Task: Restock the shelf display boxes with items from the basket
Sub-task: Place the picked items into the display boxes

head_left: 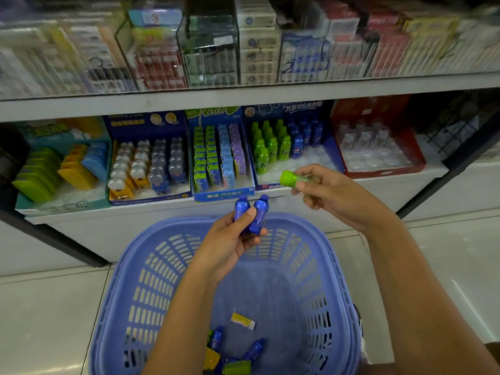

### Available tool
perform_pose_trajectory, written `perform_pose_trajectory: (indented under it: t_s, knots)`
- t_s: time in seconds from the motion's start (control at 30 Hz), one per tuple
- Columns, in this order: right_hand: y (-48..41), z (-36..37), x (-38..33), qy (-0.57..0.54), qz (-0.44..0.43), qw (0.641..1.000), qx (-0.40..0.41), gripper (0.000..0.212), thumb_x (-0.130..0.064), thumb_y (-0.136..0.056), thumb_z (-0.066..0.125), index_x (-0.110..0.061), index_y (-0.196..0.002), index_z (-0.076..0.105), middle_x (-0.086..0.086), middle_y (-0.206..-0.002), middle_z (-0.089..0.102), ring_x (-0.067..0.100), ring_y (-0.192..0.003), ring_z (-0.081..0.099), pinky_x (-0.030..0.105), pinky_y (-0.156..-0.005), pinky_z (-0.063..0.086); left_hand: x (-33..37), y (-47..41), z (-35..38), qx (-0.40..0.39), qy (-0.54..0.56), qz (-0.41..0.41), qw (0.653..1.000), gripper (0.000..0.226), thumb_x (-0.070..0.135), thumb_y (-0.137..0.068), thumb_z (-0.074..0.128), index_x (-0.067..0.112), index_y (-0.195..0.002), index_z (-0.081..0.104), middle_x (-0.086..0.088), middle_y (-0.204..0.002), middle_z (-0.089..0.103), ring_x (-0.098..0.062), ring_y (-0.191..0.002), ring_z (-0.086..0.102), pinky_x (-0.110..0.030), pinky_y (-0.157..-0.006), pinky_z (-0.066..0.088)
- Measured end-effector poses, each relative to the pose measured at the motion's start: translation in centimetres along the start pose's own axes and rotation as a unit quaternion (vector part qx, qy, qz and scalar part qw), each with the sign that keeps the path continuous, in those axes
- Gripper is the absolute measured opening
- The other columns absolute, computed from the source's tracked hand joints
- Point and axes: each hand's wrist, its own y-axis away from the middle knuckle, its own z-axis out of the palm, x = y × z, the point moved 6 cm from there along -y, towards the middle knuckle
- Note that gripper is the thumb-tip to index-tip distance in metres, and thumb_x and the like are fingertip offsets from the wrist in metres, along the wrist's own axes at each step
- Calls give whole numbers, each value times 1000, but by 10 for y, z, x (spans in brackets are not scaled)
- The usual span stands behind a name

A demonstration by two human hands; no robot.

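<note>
My left hand (230, 239) grips two small blue bottles (253, 213) above the far rim of the blue basket (140, 266). My right hand (330, 193) pinches a small green bottle (290, 178), held just in front of the display box of green and blue bottles (284, 143) on the lower shelf. On the basket's floor lie more blue bottles (254, 349), a yellow-and-white packet (242, 320) and some yellow and green items (224, 361).
The lower shelf carries several display boxes: a teal one (62, 163), a blue one with round toys (147, 163), a card box (219, 158) and a red one (378, 142). The upper shelf (243, 96) holds clear cases. The basket stands on a tiled floor.
</note>
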Motion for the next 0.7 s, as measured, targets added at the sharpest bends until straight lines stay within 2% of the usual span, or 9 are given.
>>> perform_pose_trajectory:
  t_s: [0.1, 0.17, 0.27, 0.37, 0.47, 0.53, 0.6, 0.7]
  knots:
    - [-9, -18, -12, 38, -74, 995, 52, 29, -5, -79, 71, -27, -97, 71, -6, -82, 67, 6, -66, 56, 13, -61, 45, 6, -4, 4, 11, 16, 20, 1000, 16, 16, -92, 54, 4, -96, 64, -5, -73, 68, -11, -58, 65, -17, -50, 51]
    - [-18, -26, -13, 43, -81, 994, 66, 27, -5, -80, 70, -28, -94, 71, -6, -94, 70, 6, -76, 61, 13, -70, 49, 10, -5, 8, 15, 27, 29, 999, 17, 16, -92, 54, 3, -98, 63, -6, -75, 66, -11, -59, 65, -17, -50, 51]
    - [-36, -32, -17, 120, -80, 986, 88, 18, -15, -90, 61, -28, -100, 68, -4, -96, 68, 5, -75, 60, 16, -71, 50, 13, -8, 13, 16, 28, 37, 999, 17, 17, -91, 55, 3, -96, 63, -5, -72, 67, -11, -59, 66, -17, -51, 52]
    - [-56, -36, -22, 177, -88, 974, 112, 20, -12, -88, 63, -22, -105, 58, 3, -108, 61, 15, -86, 62, 22, -76, 47, 16, -10, 13, 20, 28, 47, 998, 16, 17, -89, 56, 5, -94, 63, -4, -72, 68, -12, -60, 66, -18, -51, 52]
    - [-70, -33, -29, 258, -110, 955, 97, 24, -11, -83, 70, -28, -97, 61, -1, -91, 58, 13, -74, 57, 17, -69, 46, 18, -11, 8, 31, 30, 53, 998, 17, 20, -87, 58, 6, -94, 64, -5, -77, 69, -13, -62, 67, -18, -51, 52]
    - [-79, -31, -32, 309, -118, 940, 79, 27, -6, -81, 69, -29, -94, 62, -3, -84, 55, 13, -69, 55, 23, -70, 47, 20, -11, 5, 34, 31, 54, 997, 24, 24, -82, 62, 5, -97, 65, -5, -80, 69, -14, -63, 67, -19, -52, 52]
    - [-85, -28, -34, 373, -127, 917, 68, 29, 1, -80, 67, -25, -93, 64, -5, -91, 53, 14, -73, 56, 27, -76, 47, 21, -11, 2, 37, 35, 54, 997, 34, 27, -75, 65, 4, -100, 65, -5, -81, 70, -14, -64, 68, -19, -52, 52]
    - [-91, -21, -39, 446, -150, 882, 40, 30, 2, -81, 65, -24, -95, 67, -4, -100, 51, 18, -85, 57, 24, -83, 46, 22, -11, 1, 39, 38, 53, 997, 36, 28, -73, 65, 5, -99, 64, -4, -79, 70, -14, -64, 68, -19, -53, 52]
